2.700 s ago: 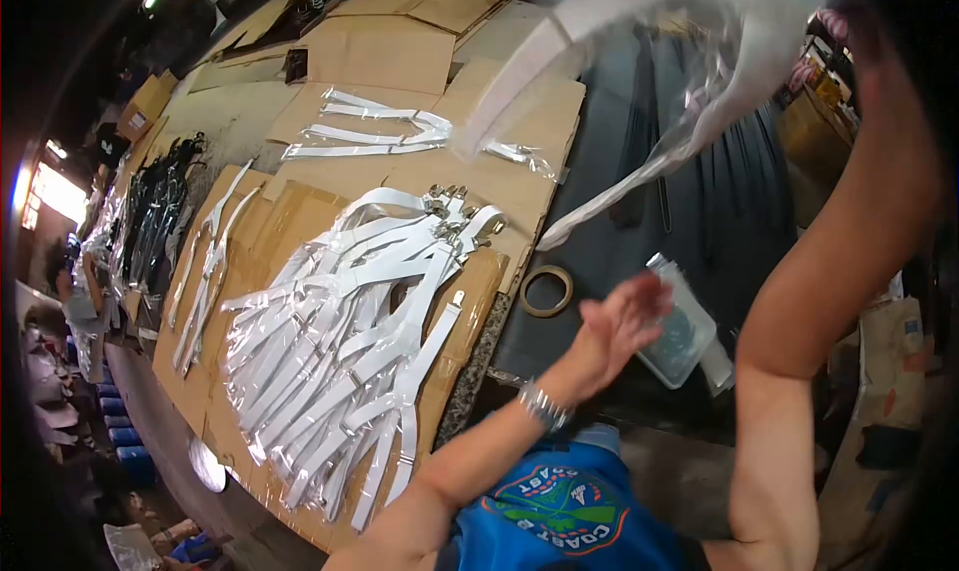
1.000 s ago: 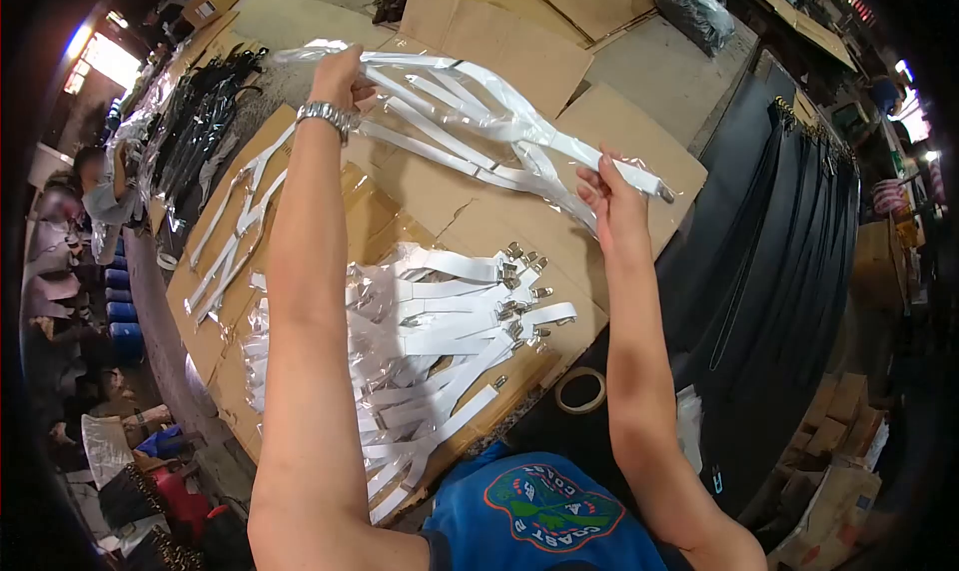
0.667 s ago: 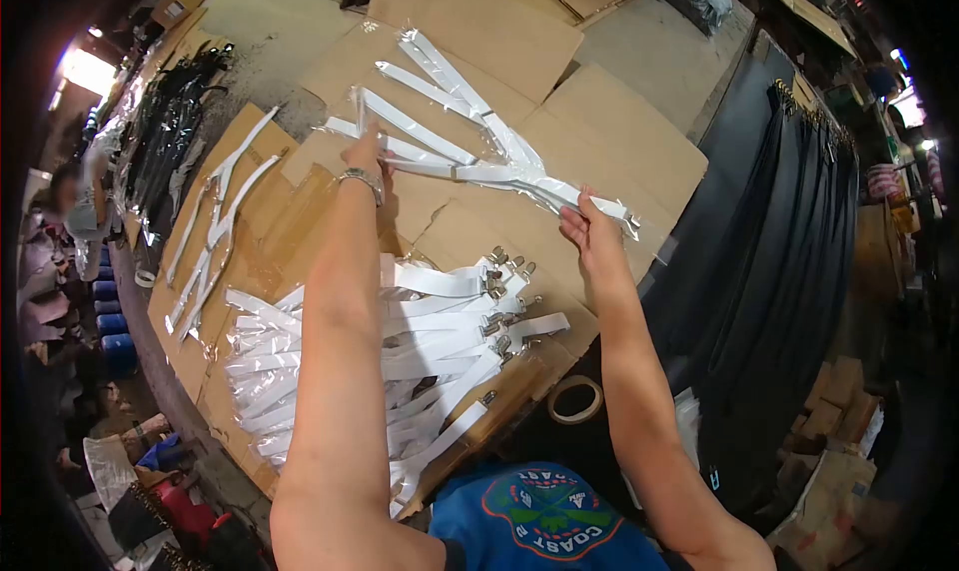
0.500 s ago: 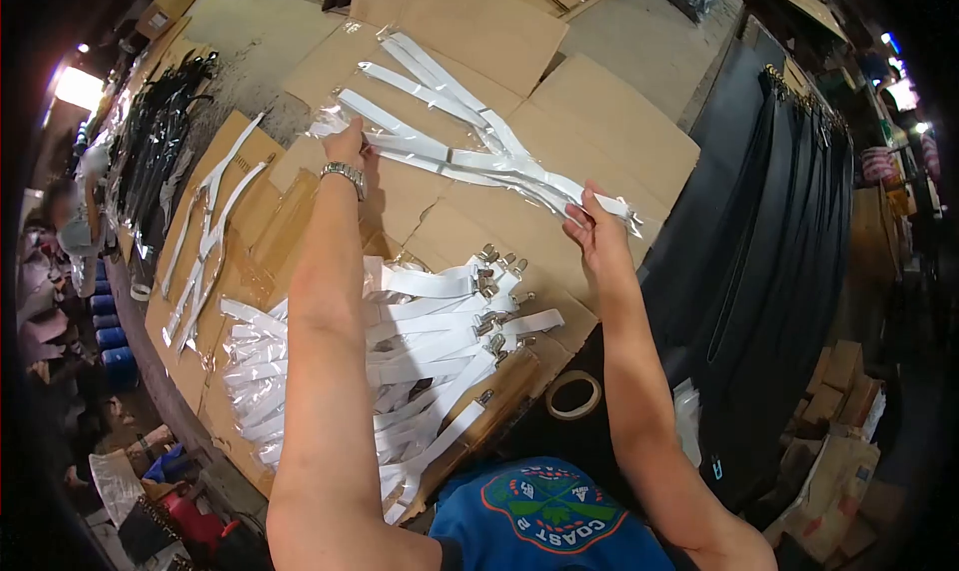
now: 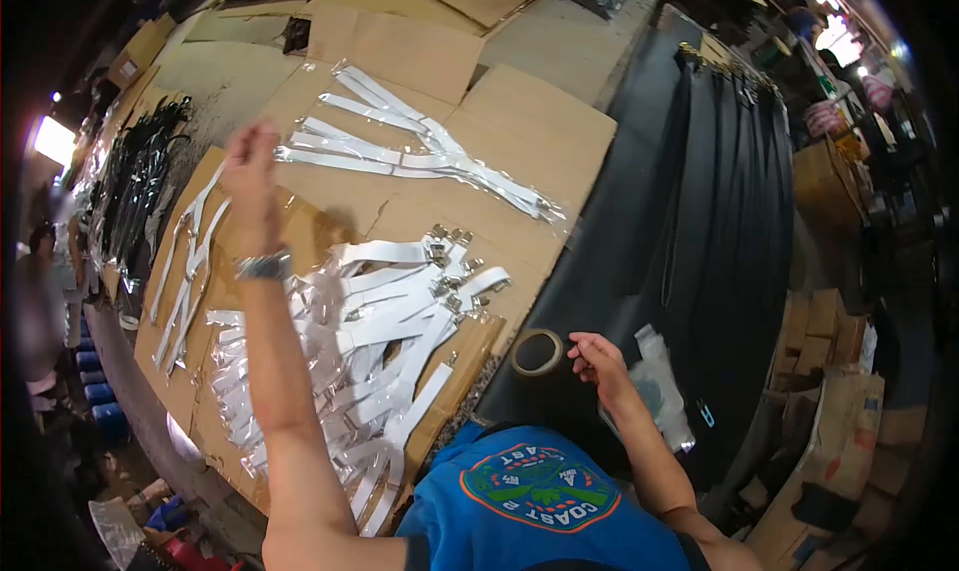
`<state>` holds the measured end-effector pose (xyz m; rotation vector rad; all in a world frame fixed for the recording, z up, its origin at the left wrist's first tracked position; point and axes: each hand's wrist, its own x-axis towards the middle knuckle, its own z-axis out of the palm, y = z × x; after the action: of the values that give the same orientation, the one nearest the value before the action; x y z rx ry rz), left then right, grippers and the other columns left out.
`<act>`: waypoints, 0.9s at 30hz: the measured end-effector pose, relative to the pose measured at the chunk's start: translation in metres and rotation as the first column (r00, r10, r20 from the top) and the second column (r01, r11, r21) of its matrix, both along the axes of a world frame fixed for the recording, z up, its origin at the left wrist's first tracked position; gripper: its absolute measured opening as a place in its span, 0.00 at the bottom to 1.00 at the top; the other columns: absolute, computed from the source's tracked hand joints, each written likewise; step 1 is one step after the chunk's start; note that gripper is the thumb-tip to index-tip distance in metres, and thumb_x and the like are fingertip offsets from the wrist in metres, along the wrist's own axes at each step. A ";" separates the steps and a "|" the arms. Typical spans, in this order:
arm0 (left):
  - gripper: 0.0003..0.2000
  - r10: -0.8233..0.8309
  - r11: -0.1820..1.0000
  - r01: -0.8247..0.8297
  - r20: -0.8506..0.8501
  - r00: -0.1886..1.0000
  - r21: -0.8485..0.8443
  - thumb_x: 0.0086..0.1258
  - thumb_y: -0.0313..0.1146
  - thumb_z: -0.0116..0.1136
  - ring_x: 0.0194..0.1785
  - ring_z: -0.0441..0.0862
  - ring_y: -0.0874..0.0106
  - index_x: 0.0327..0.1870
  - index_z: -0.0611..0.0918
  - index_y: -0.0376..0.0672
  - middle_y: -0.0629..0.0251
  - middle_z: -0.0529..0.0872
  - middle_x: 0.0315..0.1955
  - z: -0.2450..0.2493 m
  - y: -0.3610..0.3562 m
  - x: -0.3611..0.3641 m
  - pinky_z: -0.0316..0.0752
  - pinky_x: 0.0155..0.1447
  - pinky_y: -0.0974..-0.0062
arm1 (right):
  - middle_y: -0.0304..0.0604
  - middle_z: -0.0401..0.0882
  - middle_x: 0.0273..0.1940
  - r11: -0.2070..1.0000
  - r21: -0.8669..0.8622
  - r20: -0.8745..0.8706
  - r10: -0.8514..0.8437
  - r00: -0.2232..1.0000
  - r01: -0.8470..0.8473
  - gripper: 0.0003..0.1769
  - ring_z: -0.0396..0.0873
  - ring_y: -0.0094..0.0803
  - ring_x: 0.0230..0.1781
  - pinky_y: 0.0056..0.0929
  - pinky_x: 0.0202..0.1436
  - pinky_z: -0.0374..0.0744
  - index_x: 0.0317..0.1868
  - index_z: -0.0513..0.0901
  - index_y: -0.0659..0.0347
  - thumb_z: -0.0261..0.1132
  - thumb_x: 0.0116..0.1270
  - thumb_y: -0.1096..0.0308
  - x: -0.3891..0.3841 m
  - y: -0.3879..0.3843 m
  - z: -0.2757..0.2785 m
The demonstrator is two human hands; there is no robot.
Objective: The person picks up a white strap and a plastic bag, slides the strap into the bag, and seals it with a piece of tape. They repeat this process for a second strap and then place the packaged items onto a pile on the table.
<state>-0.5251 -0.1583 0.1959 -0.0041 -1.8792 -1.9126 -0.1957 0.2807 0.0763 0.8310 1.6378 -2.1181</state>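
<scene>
Two packs of white Y-shaped suspenders (image 5: 405,159) in clear plastic lie side by side on the cardboard. My left hand (image 5: 252,161), with a metal watch on its wrist, is raised to the left of their strap ends; motion blurs its fingers. Lower right, my right hand (image 5: 599,359) has loosely curled fingers, a little apart, and holds nothing. It is just right of a roll of tape (image 5: 537,352) and close to a clear plastic bag (image 5: 654,386). Below my left hand, a heap of white suspenders (image 5: 385,331) with metal clips lies partly behind my forearm.
Another white pair of suspenders (image 5: 190,281) lies on cardboard at the left. Bundled black straps (image 5: 145,171) lie beyond it. Long black straps (image 5: 719,191) with metal clips are laid over the black surface at the right, with cardboard boxes (image 5: 829,431) beyond.
Both hands have let go of the suspenders, which now lie flat on the cardboard. My left hand has moved left; my right hand has pulled back toward my body, near the tape roll.
</scene>
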 end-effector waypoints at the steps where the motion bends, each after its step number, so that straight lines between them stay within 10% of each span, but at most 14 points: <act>1: 0.15 -0.028 0.996 0.040 -0.149 0.988 0.079 0.70 0.32 0.63 0.44 0.78 0.81 0.56 0.79 0.43 0.71 0.82 0.45 0.057 0.015 0.036 0.73 0.49 0.81 | 0.35 0.81 0.39 1.000 0.024 -0.014 0.007 1.000 -0.006 0.20 0.75 0.17 0.32 0.16 0.32 0.70 0.57 0.78 0.61 0.59 0.73 0.58 0.011 -0.001 0.005; 4: 0.14 -0.450 0.805 0.572 -0.466 0.762 0.159 0.74 0.32 0.56 0.49 0.80 0.76 0.57 0.78 0.37 0.63 0.83 0.50 0.175 0.003 0.135 0.77 0.55 0.74 | 0.34 0.80 0.40 0.997 0.066 -0.066 0.052 0.996 -0.047 0.18 0.74 0.17 0.33 0.16 0.33 0.70 0.56 0.79 0.62 0.59 0.73 0.59 0.038 -0.005 0.007; 9: 0.17 -0.789 0.572 0.746 -0.475 0.388 -0.340 0.74 0.37 0.54 0.49 0.80 0.74 0.58 0.78 0.38 0.62 0.82 0.52 0.239 0.043 0.232 0.76 0.55 0.71 | 0.36 0.81 0.40 0.985 0.087 -0.092 0.158 0.983 -0.150 0.16 0.74 0.17 0.35 0.15 0.36 0.71 0.56 0.80 0.64 0.58 0.74 0.64 0.060 -0.029 0.010; 27: 0.30 -0.890 0.453 0.757 -0.297 0.347 -0.471 0.73 0.57 0.45 0.51 0.79 0.69 0.64 0.75 0.41 0.56 0.79 0.57 0.103 0.126 0.319 0.73 0.54 0.60 | 0.42 0.82 0.45 0.949 0.297 -0.491 0.245 0.836 -0.104 0.13 0.80 0.24 0.44 0.21 0.50 0.77 0.54 0.82 0.66 0.58 0.72 0.76 0.162 -0.065 -0.048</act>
<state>-0.2057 -0.0324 0.2985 -1.7425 -1.8110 -1.8476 -0.0333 0.2157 0.0283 0.1365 2.2015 -2.1394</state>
